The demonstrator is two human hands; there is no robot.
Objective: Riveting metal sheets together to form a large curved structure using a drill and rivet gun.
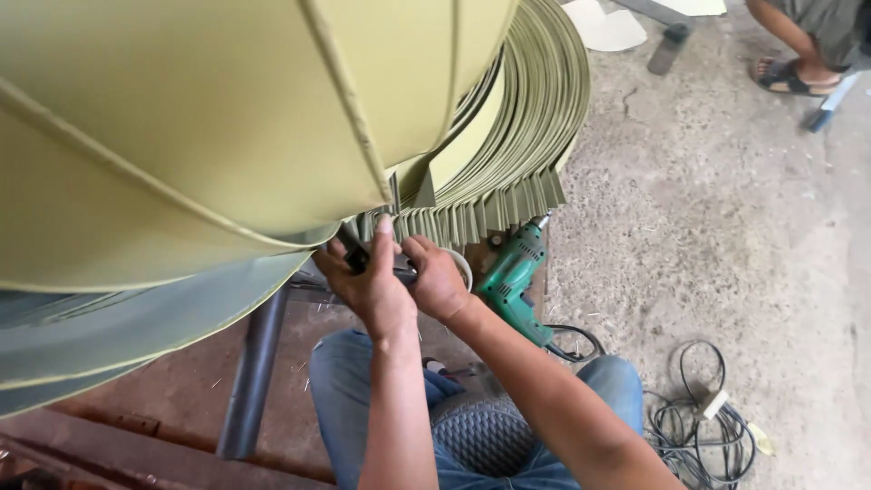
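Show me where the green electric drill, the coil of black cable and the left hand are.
green electric drill (pixel 513 277), head view, on its body.
coil of black cable (pixel 699 426), head view, on the loops.
left hand (pixel 367 286), head view, on its back.

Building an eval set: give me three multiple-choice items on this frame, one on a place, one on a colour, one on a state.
1. Where does the green power drill lie?
A. just right of the right hand
B. on the person's lap
C. beside the sandalled foot

2. What colour are the big curved sheets?
A. bright red
B. pale olive green
C. white

3. What are the two hands doing?
A. resting on the knees
B. hanging free
C. closed together on a small dark tool at the sheets' lower edge

Answers:
1 A: the drill lies next to that hand.
2 B: every sheet shows the same yellowish green.
3 C: the left hand and the right one meet under the folded tabs.
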